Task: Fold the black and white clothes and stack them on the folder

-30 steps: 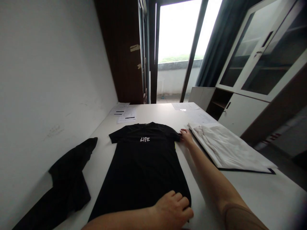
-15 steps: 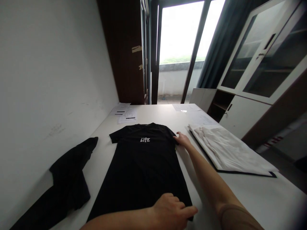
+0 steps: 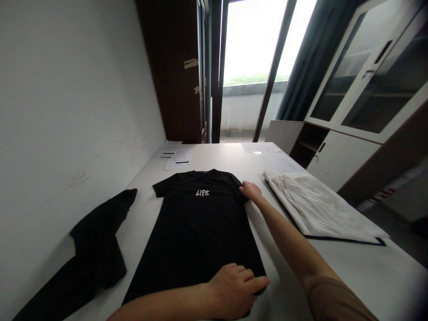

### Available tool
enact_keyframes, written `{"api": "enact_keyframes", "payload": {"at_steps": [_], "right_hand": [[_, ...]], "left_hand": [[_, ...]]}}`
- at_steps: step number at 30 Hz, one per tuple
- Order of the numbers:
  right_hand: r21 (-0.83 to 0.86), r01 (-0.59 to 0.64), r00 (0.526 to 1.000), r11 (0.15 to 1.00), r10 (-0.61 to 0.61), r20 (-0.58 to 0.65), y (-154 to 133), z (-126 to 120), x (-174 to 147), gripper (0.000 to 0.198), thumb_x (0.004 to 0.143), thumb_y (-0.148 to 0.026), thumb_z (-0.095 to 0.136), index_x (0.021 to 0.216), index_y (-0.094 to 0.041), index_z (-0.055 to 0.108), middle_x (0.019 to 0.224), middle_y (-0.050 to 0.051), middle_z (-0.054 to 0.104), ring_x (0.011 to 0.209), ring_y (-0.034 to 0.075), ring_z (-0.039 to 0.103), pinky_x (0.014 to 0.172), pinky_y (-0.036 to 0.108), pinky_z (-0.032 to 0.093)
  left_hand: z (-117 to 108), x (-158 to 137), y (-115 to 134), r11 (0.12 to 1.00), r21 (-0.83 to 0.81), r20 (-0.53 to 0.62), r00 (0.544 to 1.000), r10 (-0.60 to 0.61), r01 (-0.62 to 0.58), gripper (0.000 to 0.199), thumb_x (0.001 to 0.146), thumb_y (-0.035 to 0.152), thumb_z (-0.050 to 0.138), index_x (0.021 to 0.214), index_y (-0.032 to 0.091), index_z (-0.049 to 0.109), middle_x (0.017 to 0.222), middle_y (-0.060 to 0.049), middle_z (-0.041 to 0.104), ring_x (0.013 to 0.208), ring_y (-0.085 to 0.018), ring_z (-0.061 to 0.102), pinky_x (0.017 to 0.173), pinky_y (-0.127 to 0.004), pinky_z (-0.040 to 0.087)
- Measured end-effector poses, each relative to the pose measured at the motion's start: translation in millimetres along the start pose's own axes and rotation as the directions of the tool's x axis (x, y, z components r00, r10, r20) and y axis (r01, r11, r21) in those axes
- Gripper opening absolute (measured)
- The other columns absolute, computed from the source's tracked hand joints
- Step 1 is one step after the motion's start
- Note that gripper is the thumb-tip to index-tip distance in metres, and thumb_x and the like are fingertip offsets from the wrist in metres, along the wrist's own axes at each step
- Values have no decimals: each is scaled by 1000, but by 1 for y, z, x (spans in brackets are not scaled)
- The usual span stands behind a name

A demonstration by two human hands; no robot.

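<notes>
Pull unevenly and the shirt [image 3: 200, 236], lying flat from mid-frame to the bottom edge, could skew or crease; your left forearm [image 3: 167, 303], slanting over its lower part, might drag it too. Your right hand [image 3: 251, 191], just right of centre, reaches up from the lower right, fingers pinched on 1 sleeve [image 3: 238, 192]. Your left hand [image 3: 232, 290], bottom centre, is back-up with curled fingers; whether they grip cloth, I cannot tell

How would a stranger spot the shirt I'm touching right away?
Find the white table, then look between the crumpled black cloth at left and the white cloth at right. The black T-shirt lies spread flat there; unlike both, it shows white lettering.
</notes>
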State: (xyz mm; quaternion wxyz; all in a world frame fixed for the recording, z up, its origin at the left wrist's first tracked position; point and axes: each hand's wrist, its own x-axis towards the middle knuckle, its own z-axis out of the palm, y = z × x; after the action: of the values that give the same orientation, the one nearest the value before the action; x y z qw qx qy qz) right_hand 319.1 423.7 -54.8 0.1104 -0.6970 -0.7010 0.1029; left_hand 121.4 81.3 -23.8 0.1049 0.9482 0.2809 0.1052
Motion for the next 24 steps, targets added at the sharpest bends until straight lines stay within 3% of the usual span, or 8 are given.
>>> {"api": "enact_keyframes", "payload": {"at_steps": [3, 7, 9, 12, 14, 17, 24], "right_hand": [[129, -67, 995, 989, 75, -59, 4, -2, 10, 15, 92, -32, 59, 98, -20, 67, 97, 13, 72, 95, 28, 67, 78, 33, 48], [372, -104, 983, 922, 153, -105, 13, 1, 18, 21, 83, -22, 62, 103, -21, 65, 83, 4, 69, 79, 21, 63, 68, 27, 45], [510, -75, 989, 857, 129, -71, 17, 1, 21, 25, 75, -19, 63, 100, -22, 68, 76, 0, 66, 71, 17, 59, 62, 24, 42], [670, -64, 996, 740, 9, 85, 25, -1, 23, 17, 67, -19, 66, 84, -20, 72, 65, -2, 61, 59, 14, 51, 52, 21, 37], [724, -123, 978, 678, -43, 206, 30, -6, 25, 16, 67, -25, 68, 81, -19, 74, 58, -3, 55, 52, 11, 45, 48, 20, 33], [745, -194, 954, 639, -55, 295, 31, -13, 27, 21, 70, -29, 70, 86, -18, 76, 58, -4, 54, 50, 9, 44, 47, 19, 36], [812, -177, 980, 555, 23, 198, 2, -27, 38, 10, 71, -21, 71, 80, -16, 74, 59, -1, 60, 52, 9, 48, 44, 16, 34]], "left_hand": [[0, -1, 1, 1000, 0, -7, 1000, 24, -24, 62, 97, 33, 57, 154, 26, 34, 105, -1, 68, 88, -19, 64, 72, -31, 45], [9, -2, -3, 998, 48, -26, 998, 52, -51, 69, 96, 28, 58, 158, 33, 30, 102, 0, 65, 80, -17, 62, 67, -30, 42], [13, -2, -7, 996, 50, -17, 997, 81, -80, 64, 97, 31, 57, 156, 37, 35, 98, 0, 64, 78, -16, 61, 65, -29, 40], [15, -2, -10, 993, 36, 30, 993, 111, -112, 39, 98, 35, 58, 136, 36, 58, 95, 0, 63, 77, -16, 62, 64, -29, 38], [12, 0, -11, 996, 22, 49, 995, 91, -92, 27, 95, 33, 60, 121, 31, 65, 94, 1, 65, 77, -16, 62, 64, -29, 40], [2, 3, -8, 998, -43, 15, 998, 54, -53, 24, 90, 30, 62, 114, 25, 65, 93, 1, 68, 79, -17, 64, 67, -31, 44], [-27, -7, -6, 989, -149, -65, 998, 3, -13, 14, 96, 28, 59, 104, 21, 67, 94, -1, 69, 80, -16, 65, 75, -29, 49]]}}
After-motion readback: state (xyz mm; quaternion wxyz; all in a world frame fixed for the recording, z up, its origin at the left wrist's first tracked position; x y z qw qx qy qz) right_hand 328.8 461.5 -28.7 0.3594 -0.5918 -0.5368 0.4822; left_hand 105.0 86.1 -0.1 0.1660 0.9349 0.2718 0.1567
